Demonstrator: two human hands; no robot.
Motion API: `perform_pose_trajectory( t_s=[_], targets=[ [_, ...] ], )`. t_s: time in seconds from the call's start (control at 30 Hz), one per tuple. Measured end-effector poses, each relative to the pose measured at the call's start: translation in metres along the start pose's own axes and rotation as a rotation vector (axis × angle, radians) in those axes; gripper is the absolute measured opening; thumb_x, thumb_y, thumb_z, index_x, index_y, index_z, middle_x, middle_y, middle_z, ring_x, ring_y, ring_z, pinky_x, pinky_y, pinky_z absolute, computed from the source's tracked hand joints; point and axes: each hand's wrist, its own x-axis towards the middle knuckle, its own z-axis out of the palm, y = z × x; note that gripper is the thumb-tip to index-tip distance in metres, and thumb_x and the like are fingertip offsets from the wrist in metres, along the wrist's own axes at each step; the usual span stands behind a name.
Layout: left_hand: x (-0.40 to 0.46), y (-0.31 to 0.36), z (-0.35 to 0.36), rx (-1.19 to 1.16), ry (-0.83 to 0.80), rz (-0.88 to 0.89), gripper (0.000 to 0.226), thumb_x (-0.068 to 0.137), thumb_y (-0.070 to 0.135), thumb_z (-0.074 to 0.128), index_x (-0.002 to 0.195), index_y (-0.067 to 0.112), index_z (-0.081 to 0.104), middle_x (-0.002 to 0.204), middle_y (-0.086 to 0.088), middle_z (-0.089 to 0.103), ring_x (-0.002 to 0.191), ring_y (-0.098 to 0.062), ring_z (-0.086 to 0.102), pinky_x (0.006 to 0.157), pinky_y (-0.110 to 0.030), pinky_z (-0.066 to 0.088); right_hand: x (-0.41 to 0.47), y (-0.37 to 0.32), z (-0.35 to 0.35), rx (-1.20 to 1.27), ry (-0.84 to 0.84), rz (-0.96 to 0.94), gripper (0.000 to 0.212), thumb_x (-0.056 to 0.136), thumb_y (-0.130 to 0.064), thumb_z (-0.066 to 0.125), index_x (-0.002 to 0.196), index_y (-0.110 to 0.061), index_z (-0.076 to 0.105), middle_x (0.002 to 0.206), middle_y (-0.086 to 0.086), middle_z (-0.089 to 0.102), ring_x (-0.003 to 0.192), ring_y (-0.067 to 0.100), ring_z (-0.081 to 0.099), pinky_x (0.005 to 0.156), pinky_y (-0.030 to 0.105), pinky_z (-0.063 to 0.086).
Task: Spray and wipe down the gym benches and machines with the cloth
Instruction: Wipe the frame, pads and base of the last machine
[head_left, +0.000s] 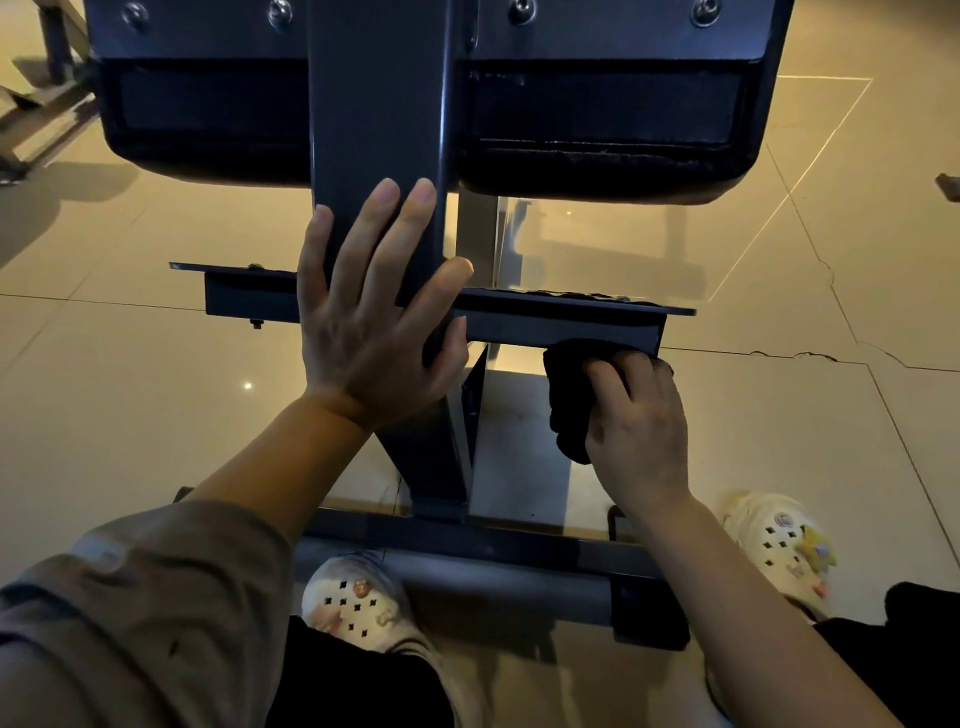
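Head view, looking down at the underside of a dark padded gym bench (597, 119) that fills the upper half of the frame. A dark blue-grey square steel post (376, 130) runs down the centre from the pad to a dark steel floor bar (467, 545) near the bottom.

Left hand (363, 332): at centre frame, palm flat against the post, fingers straight and spread apart, thumb stretched out to the right along the dark flat steel crossbar (561, 325).

Right hand (641, 431): right of centre, fingers curled and clamped on a bunched black cloth (569, 405). The cloth touches the underside of the crossbar near its right end.

Glossy beige tiled floor (130, 364) all round; cracks at right. Two cream perforated clogs (358, 605) with small charms along the bottom edge. Grey-brown sleeve (135, 613) at lower left.
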Motion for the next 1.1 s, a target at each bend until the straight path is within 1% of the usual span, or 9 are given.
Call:
perform_pose_trajectory(
  t_s=[0.13,0.3,0.47,0.6,0.67,0.73,0.9,1.0,1.1],
  targets=[
    [0.0,0.0,0.0,-0.007,-0.002,-0.008,0.031,0.083,0.033,0.059,0.111,0.021,0.054,0.143,-0.013,0.035,0.134,-0.034,0.034,0.109,-0.058,0.027,-0.012,0.008,0.006,0.045,-0.208,0.202,0.038,0.068,0.005,0.076,0.104,0.003,0.066,0.102,0.025,0.062,0.089,0.045,0.059,0.069,0.042,0.052],
    [0.0,-0.001,0.0,-0.007,0.0,0.002,0.031,0.082,0.033,0.06,0.111,0.021,0.055,0.143,-0.013,0.036,0.134,-0.035,0.035,0.109,-0.057,0.027,-0.03,0.017,0.009,0.125,-0.445,0.264,0.036,0.081,-0.004,0.065,0.117,-0.007,0.062,0.115,0.015,0.057,0.102,0.034,0.055,0.074,0.026,0.035],
    [0.0,0.0,0.0,0.008,0.003,0.003,0.032,0.082,0.033,0.06,0.111,0.021,0.054,0.142,-0.012,0.035,0.134,-0.034,0.035,0.109,-0.057,0.027,-0.062,0.013,0.016,0.252,-0.781,0.154,0.026,0.087,-0.011,0.051,0.111,-0.019,0.057,0.109,-0.003,0.049,0.102,0.021,0.052,0.073,0.025,0.032],
    [0.0,-0.001,0.001,0.017,-0.005,-0.007,0.03,0.083,0.033,0.058,0.111,0.022,0.053,0.143,-0.011,0.034,0.134,-0.034,0.034,0.111,-0.053,0.023,-0.11,-0.005,0.031,0.117,-1.036,0.093,0.034,0.094,-0.023,0.052,0.127,-0.023,0.047,0.129,-0.001,0.045,0.115,0.02,0.048,0.083,0.027,0.042],
    [0.0,-0.001,0.001,0.019,-0.005,-0.005,0.03,0.084,0.033,0.057,0.111,0.022,0.052,0.143,-0.011,0.033,0.134,-0.034,0.033,0.112,-0.052,0.022,-0.129,-0.01,0.038,0.068,-1.001,0.134,0.04,0.093,-0.026,0.055,0.133,-0.023,0.045,0.136,0.001,0.043,0.121,0.021,0.046,0.092,0.03,0.045],
    [0.0,-0.001,0.001,0.021,-0.002,0.001,0.029,0.084,0.034,0.057,0.11,0.022,0.052,0.142,-0.011,0.034,0.133,-0.034,0.034,0.112,-0.052,0.022,-0.138,-0.012,0.042,0.04,-0.935,0.16,0.039,0.091,-0.024,0.057,0.13,-0.023,0.05,0.133,0.002,0.048,0.117,0.023,0.05,0.09,0.031,0.047],
    [-0.001,-0.002,0.003,0.018,0.016,-0.002,0.029,0.084,0.033,0.058,0.11,0.022,0.053,0.141,-0.012,0.035,0.133,-0.035,0.034,0.109,-0.055,0.026,-0.142,-0.006,0.055,0.074,-0.836,0.188,0.042,0.066,-0.014,0.081,0.105,-0.018,0.065,0.098,0.004,0.062,0.081,0.023,0.063,0.057,0.028,0.05],
    [-0.001,-0.002,0.004,0.006,0.019,-0.006,0.031,0.084,0.033,0.059,0.112,0.023,0.051,0.141,-0.013,0.035,0.133,-0.035,0.033,0.109,-0.057,0.026,-0.13,-0.006,0.067,0.112,-0.825,0.268,0.033,0.093,-0.02,0.056,0.126,-0.021,0.053,0.122,0.002,0.053,0.107,0.023,0.055,0.079,0.03,0.046],
    [0.0,-0.002,0.006,0.001,0.019,0.0,0.031,0.085,0.032,0.058,0.114,0.023,0.05,0.139,-0.015,0.035,0.131,-0.038,0.035,0.108,-0.059,0.026,-0.121,-0.009,0.082,0.114,-0.883,0.285,0.034,0.101,-0.024,0.04,0.135,-0.024,0.045,0.135,0.001,0.047,0.121,0.022,0.048,0.098,0.034,0.04]
  ],
)
